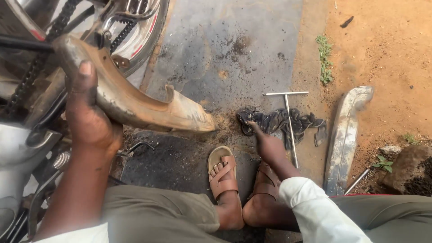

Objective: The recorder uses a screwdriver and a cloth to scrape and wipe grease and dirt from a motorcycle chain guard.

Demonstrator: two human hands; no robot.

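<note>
Motorcycle [27,135]: fills the left edge of the view, with its drive chain [33,72] running diagonally down from the top and a chromed rear wheel rim [144,40] at the top centre.
Ground: a dark, oil-stained concrete slab [234,49] in the middle, reddish dirt [387,49] to the right with small weeds.
Chain cover [135,101]: a long, curved, rusty-brown metal piece, held off the ground. It slants from upper left, beside the chain, down to a flared end just above the slab.
Chrome cover [344,135]: a second long, silvery piece lying flat on the dirt at right, well apart from the rusty one.
Left arm: bare forearm rising from the lower left corner, wrist straight, back of the hand toward the camera.
Left hand [90,117]: closed around the upper part of the chain cover, thumb pressed along its top face, fingers wrapped behind and out of sight.
Right arm: in a white sleeve [315,211], stretched forward and down between the knees, past the sandalled feet [225,175].
Right hand [267,144]: fingers extended, tips touching the dark rag [279,121] on the ground. Whether it grips the cloth cannot be told.
T-handle wrench [290,126]: thin and silvery, lying across the rag, just right of the right hand.
Stone [407,168]: at the right edge, near a short metal rod [357,181].
</note>
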